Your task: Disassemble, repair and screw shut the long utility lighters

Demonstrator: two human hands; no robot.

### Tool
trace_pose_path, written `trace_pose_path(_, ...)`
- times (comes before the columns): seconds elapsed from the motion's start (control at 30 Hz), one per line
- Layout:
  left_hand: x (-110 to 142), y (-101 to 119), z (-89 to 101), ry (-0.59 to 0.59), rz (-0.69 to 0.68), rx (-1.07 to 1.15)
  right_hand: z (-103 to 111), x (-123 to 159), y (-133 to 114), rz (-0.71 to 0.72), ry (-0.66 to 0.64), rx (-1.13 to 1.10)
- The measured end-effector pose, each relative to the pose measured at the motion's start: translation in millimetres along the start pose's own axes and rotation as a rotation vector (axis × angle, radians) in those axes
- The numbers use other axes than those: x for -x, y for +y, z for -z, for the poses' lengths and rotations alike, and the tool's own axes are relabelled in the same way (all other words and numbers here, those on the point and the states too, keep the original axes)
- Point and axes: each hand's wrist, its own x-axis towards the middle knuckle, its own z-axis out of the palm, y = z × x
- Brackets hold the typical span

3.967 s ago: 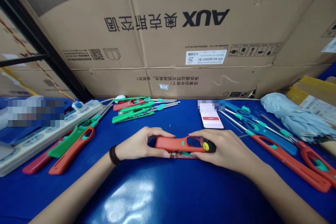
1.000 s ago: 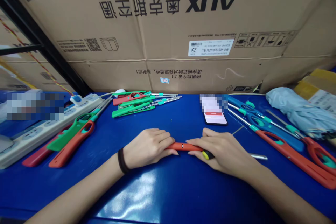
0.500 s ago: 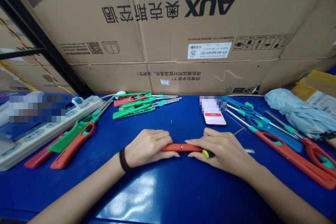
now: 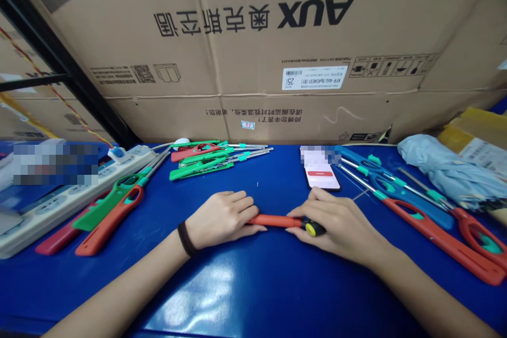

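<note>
My left hand (image 4: 226, 217), with a dark band on its wrist, is closed around one end of an orange lighter casing (image 4: 277, 221), held level above the blue table. Most of the left part of the casing is hidden inside that hand. My right hand (image 4: 336, 222) is closed at the other end, thumb and fingertips touching the casing. A black and yellow handle, seemingly a screwdriver (image 4: 312, 228), also sits in my right hand with its yellow end toward me; its shaft is hidden.
To the left, several long-necked lighters (image 4: 113, 214) lie beside a white power strip (image 4: 91, 185). Green and red opened lighters (image 4: 206, 158) are farther back. A phone (image 4: 322, 171), blue and orange lighters (image 4: 443, 237) and a folded umbrella (image 4: 439, 169) lie right. A large carton (image 4: 253, 63) stands behind.
My right hand has shifted its grip, and more of the black and yellow handle shows. The orange casing has turned, so its slotted side no longer shows. My left hand stays nearly in place.
</note>
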Motion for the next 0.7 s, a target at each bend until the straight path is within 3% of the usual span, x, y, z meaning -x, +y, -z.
trace_pose_path(0.43,-4,13,0.6,-0.006,0.004,0.099,1,-1,-8,0.064,-0.102,0.040)
trace_pose_path(0.7,-2,2,3.8,0.039,-0.006,0.024,17,2,5,-0.239,-0.237,-0.183)
